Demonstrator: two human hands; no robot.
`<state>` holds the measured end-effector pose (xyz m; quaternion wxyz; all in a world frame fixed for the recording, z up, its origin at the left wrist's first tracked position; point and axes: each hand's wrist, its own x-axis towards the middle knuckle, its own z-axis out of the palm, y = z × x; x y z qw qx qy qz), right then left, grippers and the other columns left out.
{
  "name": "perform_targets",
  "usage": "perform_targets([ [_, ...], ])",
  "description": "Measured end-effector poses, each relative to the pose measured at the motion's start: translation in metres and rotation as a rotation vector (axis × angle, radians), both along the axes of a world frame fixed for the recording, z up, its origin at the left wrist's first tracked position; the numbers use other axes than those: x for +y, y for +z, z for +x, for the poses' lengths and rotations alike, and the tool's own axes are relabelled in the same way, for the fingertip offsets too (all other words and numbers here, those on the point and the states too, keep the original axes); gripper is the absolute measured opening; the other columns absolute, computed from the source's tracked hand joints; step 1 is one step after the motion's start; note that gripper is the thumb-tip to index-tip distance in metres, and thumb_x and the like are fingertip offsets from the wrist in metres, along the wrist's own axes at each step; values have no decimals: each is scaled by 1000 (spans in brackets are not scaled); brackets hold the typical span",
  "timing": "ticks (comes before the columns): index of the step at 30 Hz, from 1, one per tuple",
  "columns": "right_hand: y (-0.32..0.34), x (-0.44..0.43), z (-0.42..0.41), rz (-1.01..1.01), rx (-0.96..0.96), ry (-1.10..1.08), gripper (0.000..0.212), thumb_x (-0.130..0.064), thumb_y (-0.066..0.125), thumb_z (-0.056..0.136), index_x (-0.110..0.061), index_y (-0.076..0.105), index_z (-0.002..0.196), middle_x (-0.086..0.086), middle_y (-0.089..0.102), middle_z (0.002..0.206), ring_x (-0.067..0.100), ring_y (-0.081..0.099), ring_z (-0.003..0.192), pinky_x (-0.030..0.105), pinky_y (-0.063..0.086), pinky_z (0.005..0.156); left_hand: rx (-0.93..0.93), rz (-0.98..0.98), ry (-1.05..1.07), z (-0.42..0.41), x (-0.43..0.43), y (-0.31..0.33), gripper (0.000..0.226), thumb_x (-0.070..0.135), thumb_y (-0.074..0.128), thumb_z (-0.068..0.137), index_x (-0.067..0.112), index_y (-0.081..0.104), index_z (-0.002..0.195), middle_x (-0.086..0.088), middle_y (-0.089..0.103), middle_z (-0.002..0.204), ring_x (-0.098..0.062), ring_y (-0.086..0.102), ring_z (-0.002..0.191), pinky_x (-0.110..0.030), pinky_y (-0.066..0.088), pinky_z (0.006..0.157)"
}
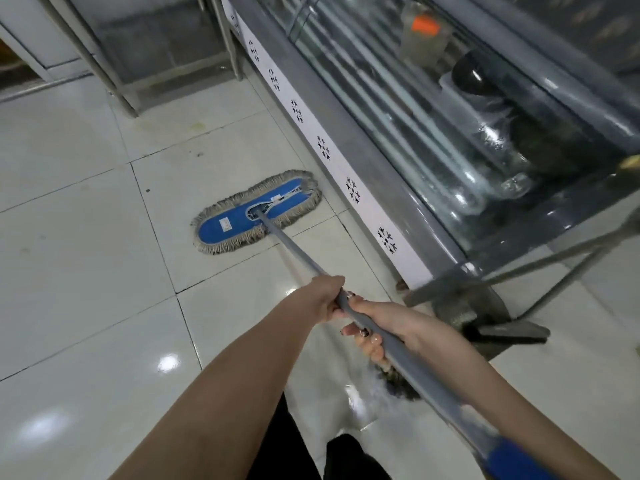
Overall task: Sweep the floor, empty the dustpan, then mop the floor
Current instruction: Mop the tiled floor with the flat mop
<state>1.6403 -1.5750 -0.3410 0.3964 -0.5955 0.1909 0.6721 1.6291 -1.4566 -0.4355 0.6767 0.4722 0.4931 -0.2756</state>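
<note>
Left hand [325,297]: curled round the grey mop handle [294,247].
Right hand [377,327]: gripped it nearer.
Mop head [256,211] label [225,224]: white, writing unreadable.

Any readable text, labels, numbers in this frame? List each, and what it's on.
None legible.
White label on the blue fringed mop head: print too small to read.
White strip along the glass display counter base: black snowflake-like motifs, no letters.
Orange patch inside the counter: blurred, unreadable.
Grey mop handle: no markings seen.
</note>
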Motion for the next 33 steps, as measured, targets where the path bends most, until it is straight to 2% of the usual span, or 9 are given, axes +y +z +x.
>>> perform_targets([
  [4,8,-79,-35,-44,30,47,52,-55,44,93,-5,52,85,1,42,51,4,33,24,11,29,27,24,5,-61,-39,-79,8,16,20,39,98,7,45,104,-7,58,77,-16,58,61,-27,51,53],
  [8,26,-117,-54,-61,81,66,47,-54,46,93,-7,54,94,-1,44,52,4,34,24,11,30,28,42,-21,-72,-61,-119,29,15,15,34,100,6,43,106,-7,54,76,-15,56,59,-20,47,33],
  [11,35,-121,-58,-75,62,74,45,-51,46,95,-8,54,85,-2,46,45,4,33,23,9,30,28,46,-23,-61,-67,-125,42,16,14,33,100,5,46,99,-6,53,73,-14,55,53,-16,42,30],
  [14,34,-109,-54,-97,52,131,53,-57,42,94,-7,48,76,-3,42,38,4,34,22,10,30,26,33,-55,-12,-66,-117,48,24,15,32,101,8,44,80,-4,50,67,-10,54,40,-15,41,30],
  [16,32,-98,-49,-119,34,157,56,-58,40,93,-8,44,70,-3,40,35,5,34,21,9,29,26,19,-93,56,-63,-110,46,25,17,34,101,8,42,79,-5,49,67,-12,54,45,-18,46,33],
  [18,32,-90,-44,-142,1,168,56,-58,39,94,-9,41,67,-3,39,34,5,33,20,8,28,27,13,-113,107,-59,-104,42,21,19,35,102,7,42,86,-6,48,69,-14,52,53,-20,48,34],
  [20,31,-82,-39,-150,-38,186,56,-58,39,94,-9,42,67,-2,38,34,6,34,21,8,29,28,-6,-130,151,-54,-98,37,20,23,37,102,5,43,109,-7,47,76,-15,50,58,-21,48,34],
  [23,30,-63,-32,-161,-73,204,55,-56,41,95,-8,44,69,-1,39,34,7,34,21,8,30,29,-36,-132,219,-47,-81,24,42,27,40,100,4,35,135,-7,44,83,-15,50,61,-21,48,36],
  [33,28,77,22,-186,-83,296,57,-59,38,94,-8,41,68,-1,39,33,6,33,19,7,28,28,-99,-128,287,6,54,17,39,29,42,101,6,37,132,-6,48,74,-14,51,59,-21,49,36],
])
